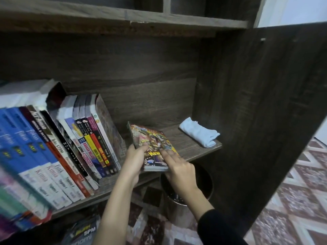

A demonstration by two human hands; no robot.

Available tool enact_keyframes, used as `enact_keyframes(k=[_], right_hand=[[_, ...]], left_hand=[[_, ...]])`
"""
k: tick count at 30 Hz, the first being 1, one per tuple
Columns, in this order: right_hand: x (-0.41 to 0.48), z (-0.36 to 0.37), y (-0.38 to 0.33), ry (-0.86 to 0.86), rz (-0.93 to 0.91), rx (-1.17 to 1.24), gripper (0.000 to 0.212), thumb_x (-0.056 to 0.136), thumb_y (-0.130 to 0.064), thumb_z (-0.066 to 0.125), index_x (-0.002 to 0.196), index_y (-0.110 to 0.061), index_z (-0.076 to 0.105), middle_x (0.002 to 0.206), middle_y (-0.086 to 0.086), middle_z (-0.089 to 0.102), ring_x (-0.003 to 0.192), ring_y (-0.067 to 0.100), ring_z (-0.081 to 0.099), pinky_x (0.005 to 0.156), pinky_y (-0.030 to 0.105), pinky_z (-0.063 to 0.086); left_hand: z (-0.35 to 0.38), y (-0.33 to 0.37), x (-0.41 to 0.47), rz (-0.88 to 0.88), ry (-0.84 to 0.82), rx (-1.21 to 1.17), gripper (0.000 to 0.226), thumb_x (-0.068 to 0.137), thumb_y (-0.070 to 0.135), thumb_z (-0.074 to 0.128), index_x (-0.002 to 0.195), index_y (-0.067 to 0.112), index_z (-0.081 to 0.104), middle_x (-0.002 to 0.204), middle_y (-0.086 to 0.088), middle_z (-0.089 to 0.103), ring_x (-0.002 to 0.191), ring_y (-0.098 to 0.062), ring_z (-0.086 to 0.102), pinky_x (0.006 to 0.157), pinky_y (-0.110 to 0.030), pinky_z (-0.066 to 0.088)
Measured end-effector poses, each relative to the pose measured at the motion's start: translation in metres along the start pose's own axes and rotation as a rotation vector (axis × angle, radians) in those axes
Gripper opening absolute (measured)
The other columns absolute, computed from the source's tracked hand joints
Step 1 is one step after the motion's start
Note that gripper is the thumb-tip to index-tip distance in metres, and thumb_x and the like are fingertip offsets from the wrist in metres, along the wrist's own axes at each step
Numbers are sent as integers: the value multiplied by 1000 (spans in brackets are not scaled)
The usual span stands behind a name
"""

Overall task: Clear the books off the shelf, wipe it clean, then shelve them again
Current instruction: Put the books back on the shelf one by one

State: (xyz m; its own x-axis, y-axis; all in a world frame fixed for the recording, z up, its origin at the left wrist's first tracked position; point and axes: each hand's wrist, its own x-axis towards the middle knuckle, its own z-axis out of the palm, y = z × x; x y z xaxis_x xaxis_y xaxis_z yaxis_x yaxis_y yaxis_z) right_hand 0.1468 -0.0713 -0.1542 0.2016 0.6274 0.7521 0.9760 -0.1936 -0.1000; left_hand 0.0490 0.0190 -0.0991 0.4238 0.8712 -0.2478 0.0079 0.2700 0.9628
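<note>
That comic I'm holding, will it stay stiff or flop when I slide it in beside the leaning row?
Probably fairly stiff: the comic looks like a thick paperback and shows no sag between the left hand and right hand. Its cover looks glossy and may slip. Stood alone it would likely tip; rest it against the leaning books.

Right hand [180, 171] comes out of a black sleeve [219, 227] that stops mid-forearm, left hand [131, 161] and forearm are just bare.

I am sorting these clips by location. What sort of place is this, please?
Most likely a room in a home, maybe a study corner: a dark wooden bookshelf holds school textbooks, a patterned carpet covers the floor, and the left hand and right hand hold a comic book.
</note>
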Motion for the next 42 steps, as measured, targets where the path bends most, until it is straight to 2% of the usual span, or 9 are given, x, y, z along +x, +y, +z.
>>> enact_keyframes(k=[6, 13, 22, 25, 30, 34, 36, 39, 42], right_hand=[[5, 4, -4, 48, 395, 469, 45, 70, -6, 73, 114, -10, 69, 88, 9, 74, 69, 25, 68, 60, 32, 54], [25, -8, -8, 144, 1143, 1187, 8, 82, -13, 71, 78, -19, 66, 88, 14, 73, 86, 32, 70, 80, 55, 55], [23, 10, -14, 330, 1709, 1623, 13, 82, 9, 63, 87, -3, 61, 108, 28, 65, 99, 45, 63, 84, 55, 52], [22, 15, -11, 319, 1711, 1608, 12, 82, 6, 65, 87, -4, 61, 105, 27, 67, 97, 44, 65, 84, 55, 53], [14, 26, 9, 53, 1634, 1212, 19, 73, -25, 80, 80, -15, 66, 87, 9, 74, 79, 26, 71, 79, 43, 58], [5, 28, 14, -174, 1539, 1027, 66, 50, -64, 79, 94, -17, 67, 94, 5, 74, 86, 25, 70, 84, 42, 56], [2, 28, 20, -207, 1541, 952, 101, 37, -71, 80, 112, -9, 53, 104, 7, 70, 94, 27, 68, 88, 46, 54], [7, 12, 25, -175, 1487, 764, 108, 57, -52, 85, 134, -16, 18, 136, 14, 43, 119, 34, 52, 98, 51, 44], [12, 6, 36, -298, 1221, 306, 126, 61, -64, 77, 150, -16, 1, 155, 11, 9, 141, 34, 18, 111, 49, 24]], left_hand=[[-8, 27, -14, 49, -186, -38, 37, 97, 49, 36, 126, 27, 47, 112, -7, 63, 96, -23, 63, 74, -38, 53], [-13, -10, 9, -157, -45, 17, 37, 101, 18, 42, 137, 10, 44, 135, -12, 52, 120, -31, 52, 88, -40, 46], [8, -29, 17, -131, -23, 25, 10, 95, 4, 50, 96, 12, 56, 81, 2, 63, 75, -8, 58, 72, -31, 49], [14, -33, 20, -104, -16, 28, 17, 93, -2, 51, 103, 11, 55, 87, -1, 63, 74, -7, 57, 80, -30, 45], [21, -38, 27, -76, 16, -27, 24, 90, -9, 50, 106, 8, 55, 83, 1, 63, 74, -8, 59, 65, -21, 47], [25, -45, 36, -54, 62, 15, 28, 86, -13, 54, 96, 12, 60, 103, -8, 67, 80, -15, 62, 67, -25, 48], [29, -46, 38, -22, 98, 66, 31, 83, -14, 56, 102, 10, 62, 107, -7, 65, 79, -12, 59, 64, -21, 45], [33, -45, 38, 14, 106, 90, 42, 83, -14, 56, 121, 3, 56, 108, -2, 61, 75, -7, 55, 57, -16, 40], [31, -48, 44, 36, 92, 154, 38, 82, -10, 59, 114, 8, 61, 107, 0, 65, 78, -9, 59, 69, -23, 45]])
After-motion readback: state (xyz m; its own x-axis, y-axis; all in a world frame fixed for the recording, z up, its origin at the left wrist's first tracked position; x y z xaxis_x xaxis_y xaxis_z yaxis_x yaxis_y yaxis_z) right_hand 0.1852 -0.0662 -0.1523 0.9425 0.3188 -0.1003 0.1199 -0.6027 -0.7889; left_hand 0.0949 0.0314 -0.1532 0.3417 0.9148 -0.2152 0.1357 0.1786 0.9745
